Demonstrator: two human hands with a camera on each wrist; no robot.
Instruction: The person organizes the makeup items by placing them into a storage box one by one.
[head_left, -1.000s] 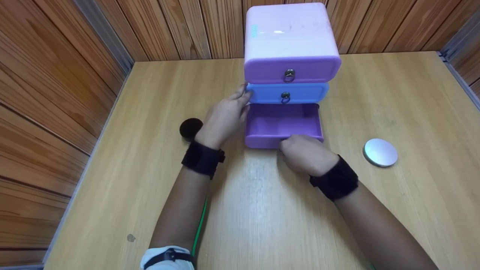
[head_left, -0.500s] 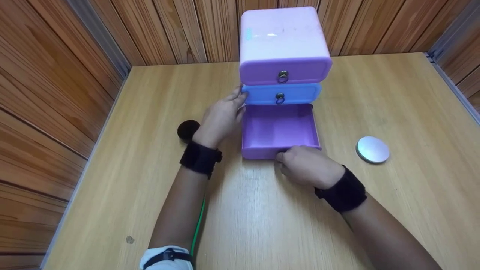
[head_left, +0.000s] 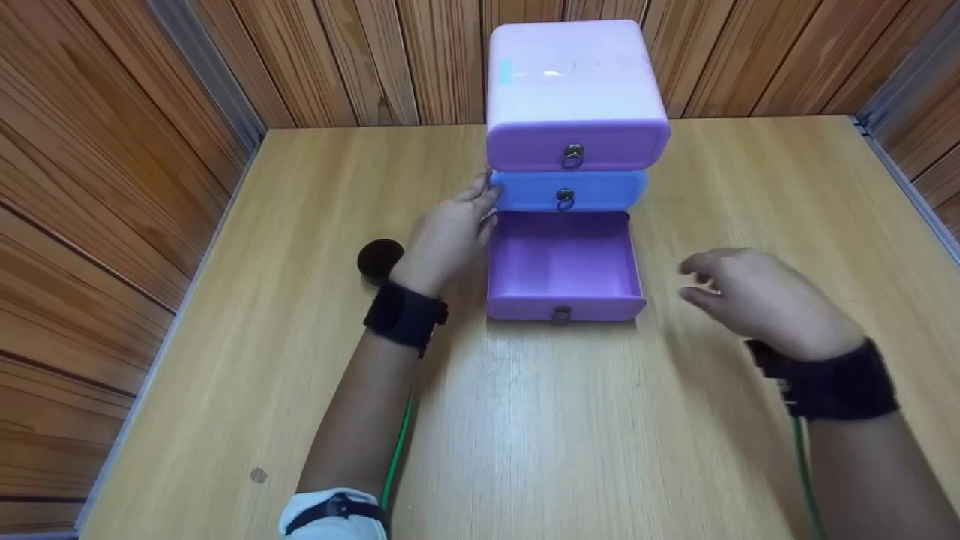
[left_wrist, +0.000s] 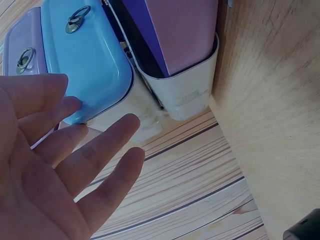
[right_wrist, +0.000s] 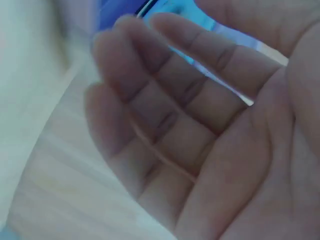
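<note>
A small drawer cabinet (head_left: 574, 79) with a pink top stands at the back of the table. Its bottom purple drawer (head_left: 521, 308) is pulled out, with nothing visible inside. The blue drawer (head_left: 574, 192) (left_wrist: 95, 60) above is closed. My left hand (head_left: 450, 236) rests against the cabinet's left side, fingers extended at the edge of the blue front; the left wrist view shows its spread fingers (left_wrist: 100, 157). My right hand (head_left: 772, 300) hovers over the table right of the drawer, fingers loosely bent. In the right wrist view its palm (right_wrist: 240, 165) holds nothing.
A round black object (head_left: 379, 260) lies beside the left wrist. Wood-plank walls (head_left: 337, 60) border the table (head_left: 540, 427) behind and on the left. Green cables (head_left: 399, 450) run along both forearms.
The bottom drawer came further out, then my right hand let go of its ring handle and moved right. It now covers where a round silvery disc lay. My left hand stays put.
</note>
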